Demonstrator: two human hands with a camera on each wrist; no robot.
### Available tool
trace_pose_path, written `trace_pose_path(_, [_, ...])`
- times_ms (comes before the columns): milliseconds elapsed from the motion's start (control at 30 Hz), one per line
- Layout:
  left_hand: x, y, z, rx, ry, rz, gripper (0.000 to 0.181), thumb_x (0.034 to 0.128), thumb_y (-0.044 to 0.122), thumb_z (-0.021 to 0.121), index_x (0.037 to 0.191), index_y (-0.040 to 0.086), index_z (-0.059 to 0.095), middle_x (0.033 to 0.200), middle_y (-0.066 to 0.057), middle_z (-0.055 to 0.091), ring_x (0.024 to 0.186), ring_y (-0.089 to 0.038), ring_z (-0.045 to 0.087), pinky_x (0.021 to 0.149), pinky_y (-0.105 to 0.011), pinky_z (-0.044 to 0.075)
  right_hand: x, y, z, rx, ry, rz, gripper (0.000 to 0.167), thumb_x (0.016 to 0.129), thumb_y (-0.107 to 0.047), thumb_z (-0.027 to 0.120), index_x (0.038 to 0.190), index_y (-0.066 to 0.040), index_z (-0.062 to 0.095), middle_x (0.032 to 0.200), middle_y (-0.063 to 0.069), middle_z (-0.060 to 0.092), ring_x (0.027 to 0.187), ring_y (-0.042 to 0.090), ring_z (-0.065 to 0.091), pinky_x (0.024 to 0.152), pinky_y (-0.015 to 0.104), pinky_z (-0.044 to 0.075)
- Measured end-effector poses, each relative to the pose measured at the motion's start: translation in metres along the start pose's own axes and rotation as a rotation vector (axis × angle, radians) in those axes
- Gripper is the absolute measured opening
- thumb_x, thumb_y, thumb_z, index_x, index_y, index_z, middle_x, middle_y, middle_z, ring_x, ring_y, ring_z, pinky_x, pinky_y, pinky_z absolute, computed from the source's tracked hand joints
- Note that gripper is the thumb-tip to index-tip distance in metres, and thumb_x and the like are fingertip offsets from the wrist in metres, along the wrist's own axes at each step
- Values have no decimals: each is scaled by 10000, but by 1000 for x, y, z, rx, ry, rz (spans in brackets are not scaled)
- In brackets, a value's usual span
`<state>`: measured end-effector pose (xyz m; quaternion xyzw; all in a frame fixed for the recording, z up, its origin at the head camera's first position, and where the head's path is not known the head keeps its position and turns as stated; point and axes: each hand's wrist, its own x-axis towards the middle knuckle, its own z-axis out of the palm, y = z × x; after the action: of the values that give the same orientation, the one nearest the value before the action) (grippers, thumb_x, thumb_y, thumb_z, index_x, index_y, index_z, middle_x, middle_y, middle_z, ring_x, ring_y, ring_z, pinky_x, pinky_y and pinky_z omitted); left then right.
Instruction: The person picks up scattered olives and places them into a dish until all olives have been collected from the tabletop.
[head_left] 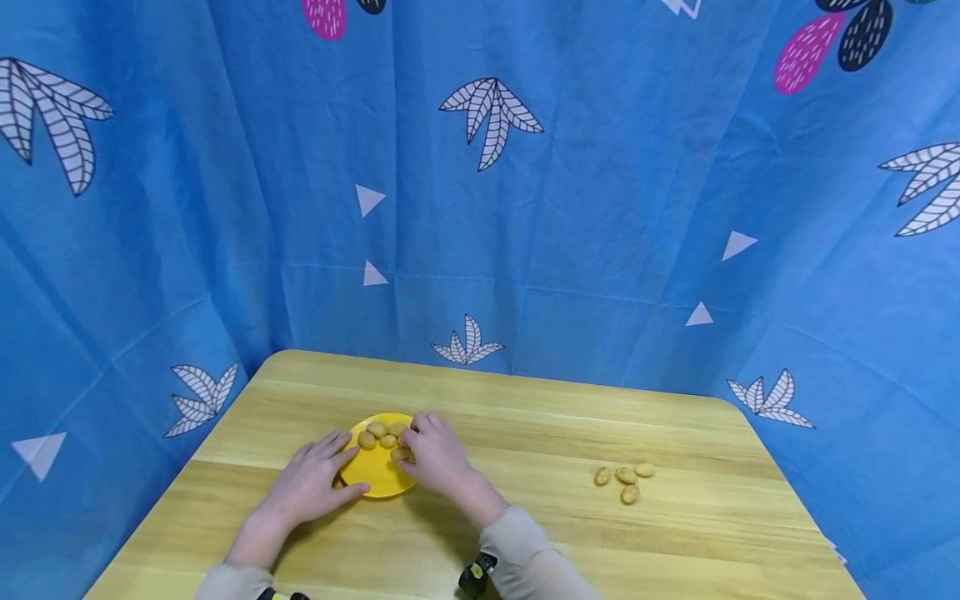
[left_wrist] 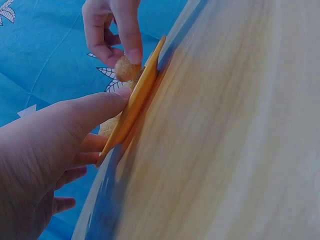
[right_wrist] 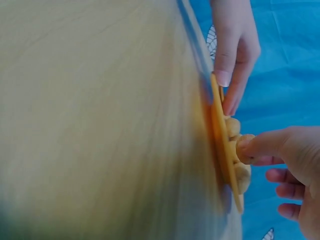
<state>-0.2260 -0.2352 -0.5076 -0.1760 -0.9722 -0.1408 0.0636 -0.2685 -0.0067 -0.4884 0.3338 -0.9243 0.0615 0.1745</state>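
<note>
Pinching potato (left_wrist: pixel 127 68) at plate (head_left: pixel 382 482) with right hand (head_left: pixel 435 454); left hand (head_left: pixel 311 485) spread, touching plate. Four potatoes (head_left: pixel 626 476) on table (head_left: pixel 540 450), well apart.

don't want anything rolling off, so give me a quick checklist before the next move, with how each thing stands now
1. Yellow plate resting on the table: ok.
2. Left hand touching the plate: ok, at its rim.
3. Right hand free: not ok, it pinches a potato-like piece.
4. Loose pieces away from table edges: ok, all four.
5. Exact count of plated pieces: cannot tell, the right hand may hide some.
</note>
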Motion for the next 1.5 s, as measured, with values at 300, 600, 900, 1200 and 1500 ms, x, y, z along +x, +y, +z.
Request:
trace_pose_path(300, [2, -3, 3, 11, 0, 13, 721, 860, 596, 625, 1292, 19, 620, 1474, -197, 475, 1393, -405, 401, 1091, -645, 338, 4, -2, 10, -10, 7, 25, 176, 829, -350, 762, 887, -210, 673, 925, -54, 545, 854, 114, 417, 721, 216, 361])
trace_pose_path(600, [1, -6, 6, 9, 17, 13, 737, 851, 618, 622, 1282, 21, 629, 1468, -193, 485, 1390, -399, 408, 1088, -642, 345, 7, -5, 16, -21, -30, 48, 181, 874, -383, 719, 940, -222, 671, 950, -53, 534, 861, 120, 398, 711, 219, 338])
trace_pose_path(900, [0, -4, 4, -2, 18, 18, 724, 849, 601, 636, 1277, 16, 632, 1458, -199, 494, 1378, -408, 419, 1078, -649, 349, 8, -8, 20, -34, 29, 35, 166, 862, -347, 739, 938, -221, 661, 917, -50, 521, 834, 121, 385, 682, 211, 298])
trace_pose_path(1200, [-1, -5, 5, 3, 17, 12, 729, 851, 605, 630, 1281, 16, 628, 1463, -196, 488, 1382, -404, 417, 1085, -643, 347, 6, -10, 13, -16, 69, 12, 194, 853, -299, 749, 1004, -201, 677, 948, -36, 550, 843, 125, 411, 686, 205, 311])
trace_pose_path(1500, [1, -4, 3, 6, 16, 14, 737, 850, 617, 622, 1282, 20, 628, 1466, -194, 485, 1383, -405, 414, 1095, -637, 341, -1, 2, 2, 40, 77, 22, 247, 845, -271, 758, 1054, -169, 678, 980, -11, 553, 889, 146, 433, 786, 261, 413])
